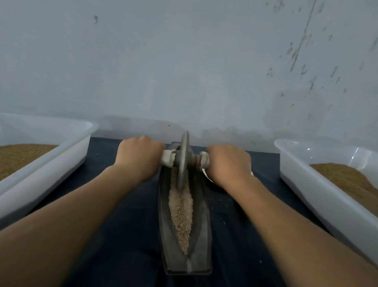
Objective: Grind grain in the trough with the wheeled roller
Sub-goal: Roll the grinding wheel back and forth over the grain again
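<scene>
While the wheeled roller (183, 161) stands upright at the far end of the metal trough (200, 246), the left grip (138, 156) and right grip (228, 163) each curl tightly round one end of its axle. Crushed grain (180, 213) fills the trough's channel. The trough lies mid-counter (136, 229), between the left tub (33, 183) and right tub (327, 206) at the side edges.

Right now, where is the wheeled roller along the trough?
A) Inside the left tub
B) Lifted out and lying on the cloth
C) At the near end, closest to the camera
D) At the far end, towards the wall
D: the roller stands in the far end of the trough, gripped on either side by the left hand and right hand, with the grain stretching back towards the camera.
</scene>
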`<state>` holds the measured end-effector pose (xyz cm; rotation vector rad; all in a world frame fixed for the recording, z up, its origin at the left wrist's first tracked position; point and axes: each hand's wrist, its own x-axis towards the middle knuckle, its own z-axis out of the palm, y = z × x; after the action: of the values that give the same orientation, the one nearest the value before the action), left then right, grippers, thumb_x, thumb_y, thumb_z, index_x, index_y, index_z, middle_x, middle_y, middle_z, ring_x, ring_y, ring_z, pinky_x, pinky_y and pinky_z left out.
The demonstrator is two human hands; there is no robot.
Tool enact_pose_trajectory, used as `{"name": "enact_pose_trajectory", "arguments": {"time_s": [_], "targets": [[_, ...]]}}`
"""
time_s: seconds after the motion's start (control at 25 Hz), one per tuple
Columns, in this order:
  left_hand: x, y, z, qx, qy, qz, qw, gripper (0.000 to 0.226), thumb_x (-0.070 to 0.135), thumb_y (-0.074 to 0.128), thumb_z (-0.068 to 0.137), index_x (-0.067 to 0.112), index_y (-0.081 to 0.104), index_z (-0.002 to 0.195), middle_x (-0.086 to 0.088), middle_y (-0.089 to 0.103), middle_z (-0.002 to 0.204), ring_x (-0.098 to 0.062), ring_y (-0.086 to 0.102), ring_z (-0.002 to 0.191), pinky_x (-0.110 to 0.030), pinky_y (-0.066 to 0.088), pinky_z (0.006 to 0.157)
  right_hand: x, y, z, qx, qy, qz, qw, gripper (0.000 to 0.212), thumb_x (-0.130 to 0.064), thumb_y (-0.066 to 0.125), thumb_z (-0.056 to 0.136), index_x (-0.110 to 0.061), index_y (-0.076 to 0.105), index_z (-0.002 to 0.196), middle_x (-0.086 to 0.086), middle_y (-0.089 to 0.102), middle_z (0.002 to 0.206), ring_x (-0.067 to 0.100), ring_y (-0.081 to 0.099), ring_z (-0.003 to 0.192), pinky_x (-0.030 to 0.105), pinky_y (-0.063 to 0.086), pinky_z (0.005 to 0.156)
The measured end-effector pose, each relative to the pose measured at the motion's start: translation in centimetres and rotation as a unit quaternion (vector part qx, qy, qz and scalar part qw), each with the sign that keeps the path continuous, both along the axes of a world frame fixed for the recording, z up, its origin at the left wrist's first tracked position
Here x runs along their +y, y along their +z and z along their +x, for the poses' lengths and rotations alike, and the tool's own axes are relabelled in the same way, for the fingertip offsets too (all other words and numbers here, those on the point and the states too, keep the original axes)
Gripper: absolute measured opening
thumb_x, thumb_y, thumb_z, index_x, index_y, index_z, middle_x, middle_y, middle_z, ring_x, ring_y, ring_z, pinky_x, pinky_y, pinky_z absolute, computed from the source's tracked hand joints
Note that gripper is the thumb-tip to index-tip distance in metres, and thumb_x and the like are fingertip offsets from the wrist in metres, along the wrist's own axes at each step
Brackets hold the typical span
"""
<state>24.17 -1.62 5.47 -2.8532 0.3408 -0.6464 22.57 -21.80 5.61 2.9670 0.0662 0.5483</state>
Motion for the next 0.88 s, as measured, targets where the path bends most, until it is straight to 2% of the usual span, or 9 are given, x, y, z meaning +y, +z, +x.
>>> {"name": "enact_pose_trajectory", "arguments": {"time_s": [0.08,0.12,0.2,0.28,0.36,0.44,0.56,0.68,0.88], "targets": [[0.2,0.2,-1.2,0.003,-0.013,0.005,1.000,0.012,0.021,0.054,0.090,0.024,0.057,0.101,-0.002,0.059,0.090,-0.028,0.061,0.081,-0.034,0.040,0.061,-0.4,0.0,-0.7,0.007,0.015,-0.003,1.000,0.006,-0.021,0.059,0.087,-0.026,0.058,0.084,0.000,0.064,0.089,0.025,0.063,0.083,0.030,0.040,0.062],[0.8,-0.2,-2.5,-0.013,-0.032,0.014,0.999,0.008,0.023,0.056,0.088,0.025,0.053,0.095,0.001,0.054,0.081,-0.025,0.056,0.070,-0.033,0.037,0.056,-0.9,-0.1,-2.3,0.021,0.031,0.005,0.999,0.008,-0.023,0.061,0.082,-0.027,0.054,0.079,-0.004,0.061,0.083,0.021,0.060,0.076,0.029,0.038,0.057],[2.0,-1.2,-5.7,-0.091,-0.110,0.046,0.989,0.031,0.026,0.069,0.073,0.026,0.038,0.076,0.007,0.033,0.060,-0.016,0.028,0.046,-0.025,0.019,0.043,-2.3,-0.6,-6.2,0.050,0.058,0.008,0.997,0.017,-0.031,0.062,0.068,-0.030,0.049,0.079,-0.009,0.054,0.070,0.010,0.050,0.061,0.026,0.031,0.047],[3.0,-0.8,-8.1,-0.143,-0.175,0.057,0.972,0.054,0.023,0.076,0.050,0.030,0.026,0.070,0.010,0.021,0.053,-0.014,0.011,0.042,-0.019,0.002,0.046,-3.1,-0.4,-9.7,0.077,0.071,-0.001,0.995,0.025,-0.041,0.059,0.059,-0.041,0.048,0.082,-0.009,0.051,0.060,0.006,0.047,0.052,0.025,0.027,0.043],[3.0,-0.6,-7.6,-0.122,-0.163,0.066,0.977,0.055,0.024,0.075,0.052,0.033,0.024,0.070,0.011,0.022,0.054,-0.014,0.014,0.043,-0.019,0.003,0.047,-3.3,0.0,-9.5,0.084,0.075,-0.014,0.994,0.025,-0.042,0.058,0.058,-0.042,0.048,0.082,-0.009,0.050,0.057,0.005,0.046,0.049,0.024,0.026,0.042],[2.2,-1.7,-5.0,-0.069,-0.110,0.056,0.990,0.036,0.027,0.065,0.073,0.034,0.030,0.075,0.010,0.030,0.061,-0.016,0.030,0.050,-0.024,0.018,0.045,-2.3,0.3,-6.7,0.071,0.052,-0.007,0.996,0.018,-0.035,0.062,0.064,-0.036,0.050,0.078,-0.010,0.051,0.062,0.008,0.048,0.053,0.025,0.028,0.045],[0.9,-1.8,0.5,-0.048,-0.043,-0.014,0.998,0.008,0.024,0.055,0.088,0.030,0.050,0.088,0.003,0.048,0.077,-0.026,0.056,0.072,-0.034,0.036,0.058,-1.2,-0.5,0.5,-0.022,0.047,-0.029,0.998,0.013,-0.024,0.060,0.080,-0.024,0.050,0.072,-0.006,0.053,0.067,0.020,0.054,0.062,0.026,0.033,0.051],[0.3,-1.7,3.5,-0.063,-0.028,-0.047,0.996,0.005,0.025,0.058,0.088,0.025,0.058,0.093,0.001,0.044,0.073,-0.027,0.051,0.067,-0.034,0.035,0.056,-1.5,-1.2,4.6,-0.138,0.052,-0.061,0.987,0.019,-0.013,0.059,0.077,-0.024,0.044,0.072,-0.005,0.040,0.058,0.021,0.038,0.051,0.025,0.020,0.048],[1.0,-2.8,1.7,-0.083,-0.037,-0.040,0.995,0.007,0.024,0.057,0.087,0.026,0.050,0.087,0.005,0.039,0.068,-0.024,0.047,0.062,-0.033,0.031,0.053,-1.7,-2.0,2.5,-0.146,0.088,-0.077,0.982,0.028,-0.023,0.068,0.076,-0.026,0.040,0.071,-0.007,0.039,0.056,0.022,0.042,0.051,0.024,0.016,0.047]]}}
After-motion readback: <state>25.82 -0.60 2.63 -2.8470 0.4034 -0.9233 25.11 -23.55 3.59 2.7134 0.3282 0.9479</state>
